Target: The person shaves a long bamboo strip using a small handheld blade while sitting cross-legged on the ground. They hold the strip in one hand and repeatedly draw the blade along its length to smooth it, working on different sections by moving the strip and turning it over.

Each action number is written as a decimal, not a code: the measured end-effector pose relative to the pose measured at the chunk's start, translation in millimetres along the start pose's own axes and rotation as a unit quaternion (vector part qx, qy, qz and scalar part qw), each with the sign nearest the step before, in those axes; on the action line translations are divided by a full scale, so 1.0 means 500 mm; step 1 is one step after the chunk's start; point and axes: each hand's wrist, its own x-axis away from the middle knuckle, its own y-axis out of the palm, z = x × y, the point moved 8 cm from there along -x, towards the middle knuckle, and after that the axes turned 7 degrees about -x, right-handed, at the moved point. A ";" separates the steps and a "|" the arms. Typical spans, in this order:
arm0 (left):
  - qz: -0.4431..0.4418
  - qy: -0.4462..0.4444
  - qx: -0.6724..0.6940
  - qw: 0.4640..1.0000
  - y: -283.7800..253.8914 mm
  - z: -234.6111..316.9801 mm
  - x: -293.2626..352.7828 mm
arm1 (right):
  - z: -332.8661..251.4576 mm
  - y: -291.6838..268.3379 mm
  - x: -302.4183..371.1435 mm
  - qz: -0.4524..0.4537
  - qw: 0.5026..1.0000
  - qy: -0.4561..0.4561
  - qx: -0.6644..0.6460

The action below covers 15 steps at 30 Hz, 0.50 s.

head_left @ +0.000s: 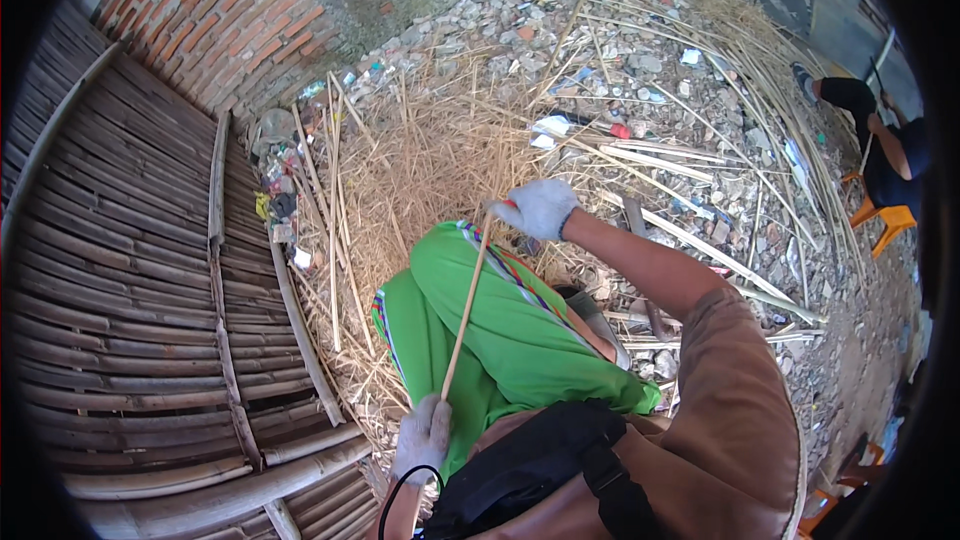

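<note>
A long thin bamboo stick [467,315] slants across my lap over bright green trousers [470,340]. Its near end is in my left hand [422,435], gloved in pale grey and closed around it at the lower edge. At the stick's far end, beyond my knees, is my right hand [545,208], also gloved. Its fingers are closed on a small red-orange tool [508,203] that lies against the stick; the rest of this tool is hidden. Pale straw-like shavings [430,150] cover the ground in front of my knees.
A slatted bamboo panel [130,290] stands close on my left. Behind the shavings rises a brick wall [230,20]. Split bamboo strips [690,225] lie over rubble [640,65] on the right. Farther right, another person [885,140] sits on an orange stool [888,225].
</note>
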 end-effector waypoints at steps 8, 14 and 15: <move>-0.005 -0.049 -0.008 0.999 -0.007 -0.078 0.093 | 0.253 -0.090 -0.100 0.058 0.988 0.144 0.000; -0.044 -0.179 0.162 0.969 0.037 -0.056 0.033 | 0.164 -0.049 -0.025 0.143 0.978 0.104 -0.113; -0.064 -0.160 0.180 0.968 0.042 -0.040 0.012 | 0.130 -0.017 -0.012 0.104 0.984 0.071 -0.125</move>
